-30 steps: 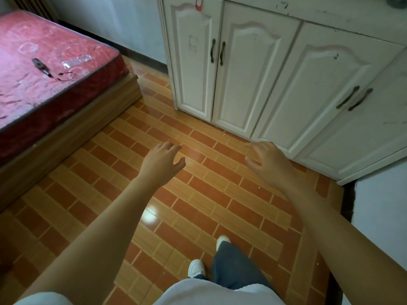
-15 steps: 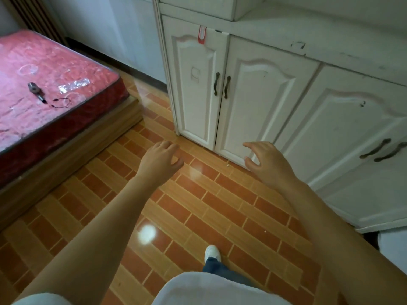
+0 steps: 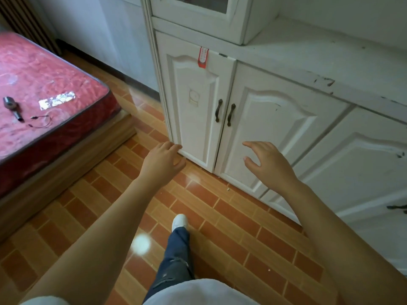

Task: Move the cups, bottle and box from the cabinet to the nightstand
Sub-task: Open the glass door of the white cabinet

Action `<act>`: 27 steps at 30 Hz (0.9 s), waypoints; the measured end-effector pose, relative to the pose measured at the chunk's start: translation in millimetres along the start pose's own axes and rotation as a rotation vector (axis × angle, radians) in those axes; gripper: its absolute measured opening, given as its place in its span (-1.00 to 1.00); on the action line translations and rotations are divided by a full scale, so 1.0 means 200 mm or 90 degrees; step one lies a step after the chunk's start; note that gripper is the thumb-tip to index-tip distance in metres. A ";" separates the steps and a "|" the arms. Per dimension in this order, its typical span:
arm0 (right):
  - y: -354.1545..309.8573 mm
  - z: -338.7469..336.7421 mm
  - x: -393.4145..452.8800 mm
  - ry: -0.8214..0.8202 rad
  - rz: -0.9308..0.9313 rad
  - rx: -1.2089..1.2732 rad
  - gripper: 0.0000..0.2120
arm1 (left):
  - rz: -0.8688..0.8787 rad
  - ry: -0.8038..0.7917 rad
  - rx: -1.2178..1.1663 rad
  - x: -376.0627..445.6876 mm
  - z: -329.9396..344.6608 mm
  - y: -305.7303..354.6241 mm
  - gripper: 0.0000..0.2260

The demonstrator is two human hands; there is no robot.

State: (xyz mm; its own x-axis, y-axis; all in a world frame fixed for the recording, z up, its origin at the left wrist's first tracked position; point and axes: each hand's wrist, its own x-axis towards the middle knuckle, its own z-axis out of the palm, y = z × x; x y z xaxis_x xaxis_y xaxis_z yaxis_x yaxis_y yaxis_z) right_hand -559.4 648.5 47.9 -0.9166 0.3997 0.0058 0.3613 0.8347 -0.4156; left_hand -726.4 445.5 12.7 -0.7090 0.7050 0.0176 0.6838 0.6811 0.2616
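A white cabinet [image 3: 275,119] with closed panelled doors stands ahead and to the right, its worn countertop [image 3: 319,60] bare in the part I see. Two dark handles [image 3: 224,113] meet at the middle of the nearest door pair. My left hand [image 3: 163,161] hovers with loosely curled fingers by the lower left corner of the cabinet, holding nothing. My right hand [image 3: 266,164] is stretched out with fingers apart in front of the right door, below the handles. No cups, bottle, box or nightstand are in view.
A bed with a red mattress [image 3: 44,102] on a wooden base fills the left side; a small dark tool [image 3: 12,107] and a thin cord lie on it. An upper glass-door unit [image 3: 209,16] sits on the countertop. Orange tiled floor [image 3: 220,216] lies between bed and cabinet.
The view has tilted up and moved closer to the cabinet, so the countertop and upper unit now show. Both hands stay outstretched and now overlap the lower cabinet doors.
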 end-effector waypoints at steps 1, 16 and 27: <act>0.00 0.00 0.08 0.007 0.004 0.001 -0.60 | 0.009 -0.001 -0.004 0.09 -0.01 -0.02 -0.60; -0.01 -0.01 0.98 0.105 0.144 0.044 -0.59 | 0.168 -0.054 0.008 1.25 -0.11 -0.19 -0.59; 0.08 -0.06 1.12 0.116 0.175 0.034 -0.57 | 0.191 -0.069 -0.039 1.47 -0.06 -0.18 -0.59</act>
State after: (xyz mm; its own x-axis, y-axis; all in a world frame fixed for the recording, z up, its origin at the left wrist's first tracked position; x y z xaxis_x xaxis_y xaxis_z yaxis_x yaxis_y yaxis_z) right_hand -756.8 756.2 52.7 -0.7387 0.6724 0.0470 0.5769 0.6668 -0.4717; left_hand -961.8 626.2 20.0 -0.4531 0.8915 0.0013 0.8453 0.4292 0.3183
